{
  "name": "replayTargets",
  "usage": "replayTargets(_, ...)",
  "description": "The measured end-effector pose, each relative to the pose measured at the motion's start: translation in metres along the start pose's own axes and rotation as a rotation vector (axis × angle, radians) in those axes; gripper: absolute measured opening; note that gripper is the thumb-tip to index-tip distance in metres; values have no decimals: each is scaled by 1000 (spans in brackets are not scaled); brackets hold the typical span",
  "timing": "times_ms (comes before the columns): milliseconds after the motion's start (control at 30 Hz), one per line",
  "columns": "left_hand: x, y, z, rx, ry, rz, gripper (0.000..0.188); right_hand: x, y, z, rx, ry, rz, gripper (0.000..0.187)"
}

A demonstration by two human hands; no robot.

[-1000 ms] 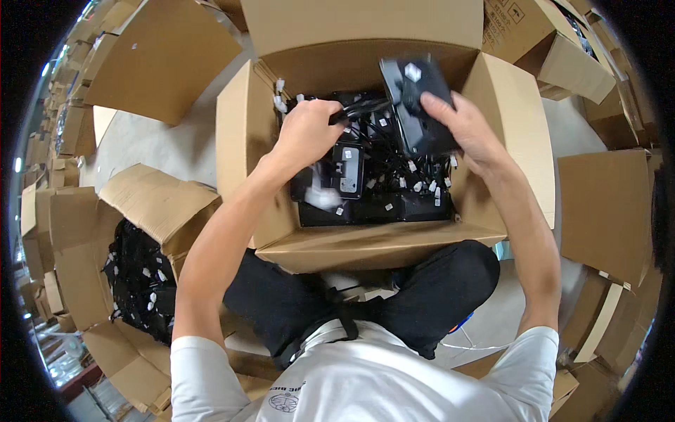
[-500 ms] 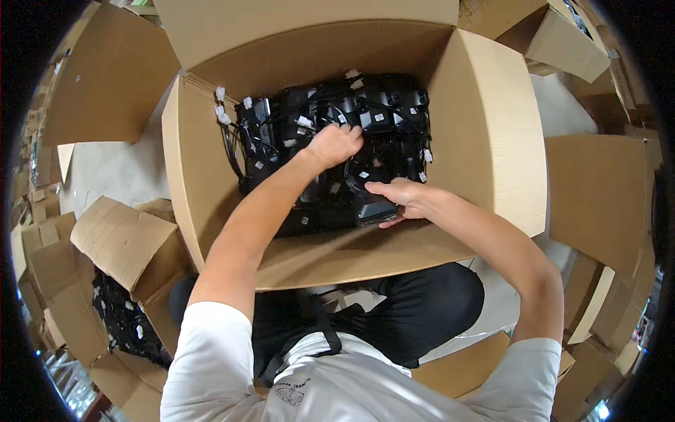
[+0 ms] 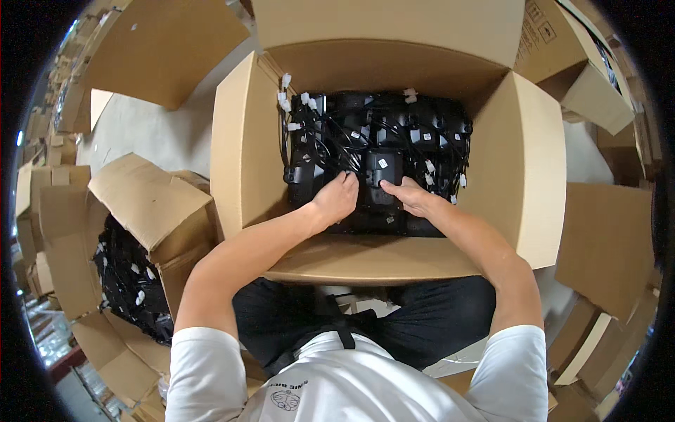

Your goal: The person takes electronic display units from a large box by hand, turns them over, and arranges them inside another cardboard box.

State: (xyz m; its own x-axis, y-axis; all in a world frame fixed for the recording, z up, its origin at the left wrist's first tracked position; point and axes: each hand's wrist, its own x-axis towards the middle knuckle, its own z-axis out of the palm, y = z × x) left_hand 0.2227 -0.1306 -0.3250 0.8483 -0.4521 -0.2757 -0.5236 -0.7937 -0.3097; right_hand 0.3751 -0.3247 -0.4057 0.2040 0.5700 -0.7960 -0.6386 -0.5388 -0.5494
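Observation:
A black plastic unit [image 3: 385,184] with a small white label lies among others of its kind inside a large cardboard box [image 3: 380,254]. My right hand [image 3: 418,199] grips this unit at its right side, thumb on top; the other fingers are mostly hidden. To the left of it, my left hand [image 3: 336,198] is closed in a pinch where black cables [image 3: 346,149] run down to the fingertips. Exactly what sits between those fingertips is hidden. White connectors [image 3: 306,100] on cable ends lie over the units, several of them along the left side of the box.
Tall flaps stand up around the box, including the right flap [image 3: 540,169]. A smaller open carton [image 3: 151,200] with black cabled parts [image 3: 133,281] stands at the left. More cartons, such as one at the upper right [image 3: 562,53], surround my crossed legs [image 3: 450,309].
My left hand has come back from the far cables toward the near side, beside the right hand. The unit in my right hand now lies flatter, label facing up. The view has shifted left.

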Motion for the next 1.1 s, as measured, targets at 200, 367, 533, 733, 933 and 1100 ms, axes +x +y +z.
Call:
replayTargets(200, 1, -7, -7, -14, -340, -142, 33, -6, -3, -6, -4, -82, -16, 56)
replayTargets(367, 6, -2, -1, 15, -273, -210, 32, 9, -8, 2, -90, 129, -28, 39)
replayTargets(533, -13, -5, 23, -280, -181, -321, 26, 31, 24, 24, -64, 146, -357, 49)
replayTargets(733, 1, -26, -130, -534, 342, -307, 17, 26, 21, -91, -510, 347, -499, 51)
replayTargets(933, -211, -28, -220, -646, 769, -641, 49, 21, -22, -27, -1066, 275, 89, 74)
replayTargets(1100, -428, 12, -177, -385, 644, -1552, 35, -39, -56, -31, -1127, 21, -117, 43)
